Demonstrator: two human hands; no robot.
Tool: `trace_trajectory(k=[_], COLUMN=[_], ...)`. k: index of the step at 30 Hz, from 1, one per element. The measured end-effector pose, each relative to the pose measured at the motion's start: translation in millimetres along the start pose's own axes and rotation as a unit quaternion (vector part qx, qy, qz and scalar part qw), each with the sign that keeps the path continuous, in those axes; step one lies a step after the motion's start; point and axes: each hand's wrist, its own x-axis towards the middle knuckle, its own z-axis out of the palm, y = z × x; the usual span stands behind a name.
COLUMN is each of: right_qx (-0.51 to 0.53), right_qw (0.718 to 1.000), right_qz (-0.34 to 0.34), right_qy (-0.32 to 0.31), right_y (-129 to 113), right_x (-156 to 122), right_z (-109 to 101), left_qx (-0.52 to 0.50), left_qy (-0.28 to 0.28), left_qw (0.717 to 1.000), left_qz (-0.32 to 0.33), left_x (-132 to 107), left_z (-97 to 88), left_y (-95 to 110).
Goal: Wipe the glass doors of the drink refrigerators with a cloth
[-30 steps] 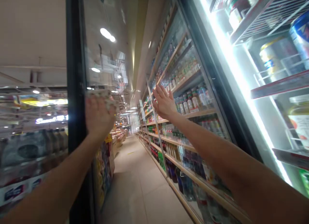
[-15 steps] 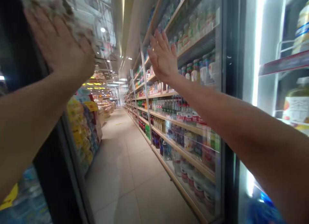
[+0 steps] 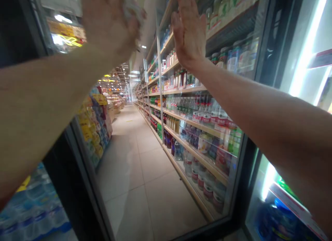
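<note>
My left hand (image 3: 111,23) is raised at the top of the view, blurred, with its palm toward the glass door (image 3: 245,171). A pale cloth (image 3: 132,5) shows past its thumb side, pressed under the hand; the fingertips run out of view. My right hand (image 3: 190,35) is lifted to its right, fingers stretched upward and holding nothing. Its palm is at or close to the pane; I cannot tell whether it touches. Both forearms reach in from the sides, and the door has a dark frame around clear glass.
Through or in the glass appear shelves of bottles (image 3: 207,113), a tiled aisle floor (image 3: 124,171) and a display of bagged goods (image 3: 94,126). On the right is a lit cooler interior with a bright light strip (image 3: 307,50). Packs of bottled water (image 3: 33,210) stand at lower left.
My left hand has swept right with the cloth, nearer to my right hand. My right hand sits slightly higher and further right in view. The camera view has shifted and tilted a little.
</note>
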Motion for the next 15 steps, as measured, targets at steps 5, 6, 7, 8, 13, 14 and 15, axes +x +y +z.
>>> trace_trajectory(k=[5,6,7,8,13,14,15], right_qx=[0.032,0.03,0.028,0.027,0.055,0.064,0.076], right_qw=[0.999,0.999,0.999,1.0,0.998,0.998,0.997], right_qz=[0.009,0.009,0.008,0.005,0.019,0.017,0.005], right_qy=[-0.008,-0.013,-0.014,-0.015,0.0,0.004,0.004], right_y=[1.6,1.4,1.0,0.6,-3.2,-5.8,-10.0], right_x=[-1.2,-2.7,-4.6,-6.6,-13.6,-14.1,-14.3], right_z=[3.7,3.3,2.7,2.2,-0.6,-1.8,-3.1], left_qx=[-0.1,-0.102,-0.102,-0.102,-0.142,-0.147,-0.156], left_qy=[-0.081,-0.07,-0.054,-0.031,-0.013,-0.022,-0.025], left_qw=[0.985,0.991,0.993,0.99,0.986,0.988,0.987], left_qz=[0.11,0.057,-0.015,-0.091,-0.082,-0.026,0.017], left_x=[-18.2,-18.7,-17.5,-14.9,-5.0,-5.5,-6.6], left_z=[-14.7,-15.7,-16.2,-16.2,-7.1,-3.2,0.6], left_y=[14.9,2.6,-10.5,-21.2,9.1,26.2,41.5])
